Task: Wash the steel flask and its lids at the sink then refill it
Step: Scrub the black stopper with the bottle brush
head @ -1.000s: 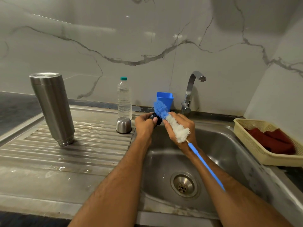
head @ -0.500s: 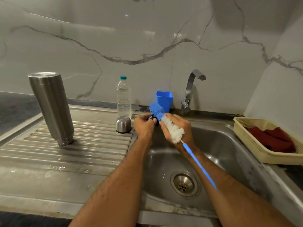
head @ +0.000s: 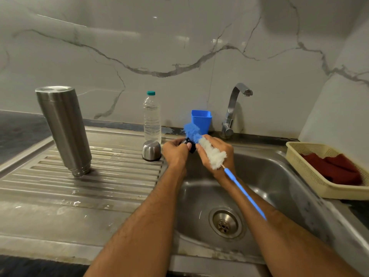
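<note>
The steel flask (head: 63, 128) stands upside down on the ribbed drainboard (head: 60, 188) at the left. A steel cup lid (head: 151, 150) sits mouth down near the sink's left rim. Over that rim my left hand (head: 175, 154) grips a small black inner lid (head: 190, 146), mostly hidden by my fingers. My right hand (head: 217, 156) holds a bottle brush (head: 211, 154) by its white bristles; its blue bristle tip touches the black lid and its blue handle runs back along my right forearm.
A small water bottle (head: 152, 118) with a green cap and a blue plastic cup (head: 201, 119) stand at the back ledge. The tap (head: 232, 108) is right of them, no water running. The sink basin (head: 279, 176) has a central drain. A cream basket (head: 305, 174) with red cloth sits right.
Both hands have shifted slightly up and left with the lid and brush; the brush tip keeps rubbing against the black lid. Flask and cup lid have not moved.
</note>
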